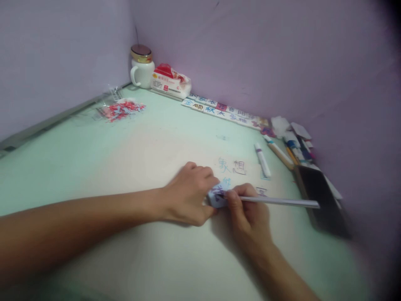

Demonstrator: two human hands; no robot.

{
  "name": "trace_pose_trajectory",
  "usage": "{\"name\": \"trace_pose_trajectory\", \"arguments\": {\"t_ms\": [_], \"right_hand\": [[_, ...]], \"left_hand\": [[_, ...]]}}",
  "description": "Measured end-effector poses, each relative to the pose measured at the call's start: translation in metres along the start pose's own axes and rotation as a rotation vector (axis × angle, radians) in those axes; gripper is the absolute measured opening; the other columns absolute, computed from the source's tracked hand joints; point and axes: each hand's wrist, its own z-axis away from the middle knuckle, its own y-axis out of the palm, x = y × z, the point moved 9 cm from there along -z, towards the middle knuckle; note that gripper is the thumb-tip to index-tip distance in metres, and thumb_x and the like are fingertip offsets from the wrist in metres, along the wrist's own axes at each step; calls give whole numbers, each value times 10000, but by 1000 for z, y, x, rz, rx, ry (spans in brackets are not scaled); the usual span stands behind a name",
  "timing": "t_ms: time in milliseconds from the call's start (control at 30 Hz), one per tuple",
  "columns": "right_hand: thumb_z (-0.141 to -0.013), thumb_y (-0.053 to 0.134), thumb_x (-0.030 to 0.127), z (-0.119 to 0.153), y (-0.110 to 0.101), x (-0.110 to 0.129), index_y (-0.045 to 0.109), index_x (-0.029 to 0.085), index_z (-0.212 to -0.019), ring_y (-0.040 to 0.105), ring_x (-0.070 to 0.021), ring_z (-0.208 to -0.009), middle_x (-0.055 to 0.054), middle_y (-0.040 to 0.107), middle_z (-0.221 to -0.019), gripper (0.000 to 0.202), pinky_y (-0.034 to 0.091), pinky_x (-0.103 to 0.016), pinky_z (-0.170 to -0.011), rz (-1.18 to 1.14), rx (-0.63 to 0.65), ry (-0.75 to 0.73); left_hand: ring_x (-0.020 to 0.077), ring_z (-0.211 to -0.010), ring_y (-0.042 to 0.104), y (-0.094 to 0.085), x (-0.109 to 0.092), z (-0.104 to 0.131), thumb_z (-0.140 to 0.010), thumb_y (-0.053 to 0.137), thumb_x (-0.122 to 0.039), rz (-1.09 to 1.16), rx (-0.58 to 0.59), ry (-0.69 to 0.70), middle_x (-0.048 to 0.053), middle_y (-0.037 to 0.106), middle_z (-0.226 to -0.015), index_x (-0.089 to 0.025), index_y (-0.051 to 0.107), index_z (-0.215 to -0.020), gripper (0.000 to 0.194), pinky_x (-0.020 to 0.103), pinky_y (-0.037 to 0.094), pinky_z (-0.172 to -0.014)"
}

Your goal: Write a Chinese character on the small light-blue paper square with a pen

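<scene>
In the head view, a small pale block (216, 201) with a purple character on top lies on the table. My left hand (191, 194) is closed around its left side, thumb and fingers gripping it. My right hand (250, 213) pinches a slim silver pen-shaped tool (282, 202), whose long end points right. The tool's tip meets the block's marked face, though blur hides its exact shape. Just beyond both hands, the pale work surface carries written characters (239, 167) in blue and purple, partly covered by my right hand. A white marker (262, 160) lies farther right.
Red and pale shavings (123, 109) lie by a clear bag at the left. A lidded white mug (144, 74) and a tissue pack (171, 82) stand in the corner. Character-marked blocks (219, 112) line the wall. A phone (319, 196) and several pens (280, 152) lie right.
</scene>
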Motion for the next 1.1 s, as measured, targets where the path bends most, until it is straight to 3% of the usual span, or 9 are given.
{"name": "trace_pose_trajectory", "arguments": {"t_ms": [1100], "right_hand": [[-888,461,299,-1,4,-1,438,222,-668,384,-109,-441,64,425,-502,234,291,-247,-449,-8,8,23]], "left_hand": [[210,-785,543,0,1,-1,-652,640,-279,-4,-9,-6,51,570,-849,-155,611,-906,283,372,364,-777]]}}
